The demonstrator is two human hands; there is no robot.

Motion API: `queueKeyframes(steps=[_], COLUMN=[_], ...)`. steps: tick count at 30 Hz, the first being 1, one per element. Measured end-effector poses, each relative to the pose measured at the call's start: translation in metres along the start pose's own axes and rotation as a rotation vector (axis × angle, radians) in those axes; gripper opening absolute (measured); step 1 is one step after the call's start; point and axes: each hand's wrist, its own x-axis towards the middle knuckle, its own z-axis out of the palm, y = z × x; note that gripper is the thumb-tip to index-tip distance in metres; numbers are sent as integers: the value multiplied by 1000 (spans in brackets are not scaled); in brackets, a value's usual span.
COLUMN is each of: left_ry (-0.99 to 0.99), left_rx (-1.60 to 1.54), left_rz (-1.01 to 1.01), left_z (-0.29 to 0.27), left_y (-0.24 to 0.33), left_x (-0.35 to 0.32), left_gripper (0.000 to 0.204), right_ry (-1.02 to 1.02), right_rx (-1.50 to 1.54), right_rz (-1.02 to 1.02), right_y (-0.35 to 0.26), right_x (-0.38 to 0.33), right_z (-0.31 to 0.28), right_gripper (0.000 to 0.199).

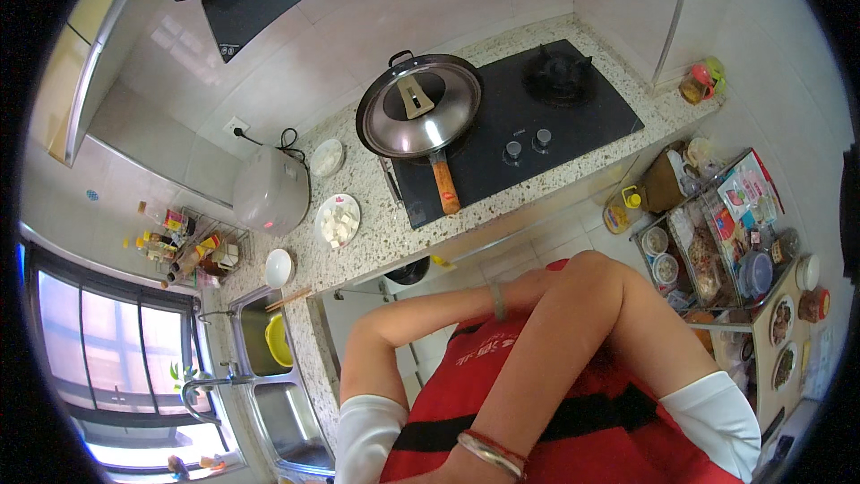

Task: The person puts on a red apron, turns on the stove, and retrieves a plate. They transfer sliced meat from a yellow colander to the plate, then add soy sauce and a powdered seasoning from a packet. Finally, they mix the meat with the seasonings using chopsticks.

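Note:
My left forearm crosses the front of a red apron (448,394). My left hand (530,289) reaches behind my right forearm, its fingers hidden. My right arm is bent sharply, with the forearm pointing down across the apron. At the lower edge my right hand (439,469) is mostly cut off, below a bangle (493,455); its fingers do not show. Both hands are nearest to the apron and away from the counter. On the left burner stands a wok (369,118) with a wooden handle, covered by a shiny metal lid (439,125).
Left of the black hob (511,184) are a plate of white cubes (339,222), a white dish (327,158), a white bowl (279,267), chopsticks (288,299) and a rice cooker (269,190). A yellow basin (279,341) sits in the sink (288,421). At right stands a loaded rack (708,242).

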Motion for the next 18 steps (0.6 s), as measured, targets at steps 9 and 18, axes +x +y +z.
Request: queueKeyframes(steps=[9, 18], left_ry=[-73, 494], left_rx=[254, -120], left_rz=[-308, -243], left_z=[-8, 31], left_y=[-46, -83], left_x=[-52, -68], left_gripper=[36, 27], right_ry=[-73, 691], right_rx=[485, -307], right_rz=[294, 1069], right_y=[-4, 0], right_x=[-39, -268], right_z=[-59, -114], right_gripper=[20, 23])
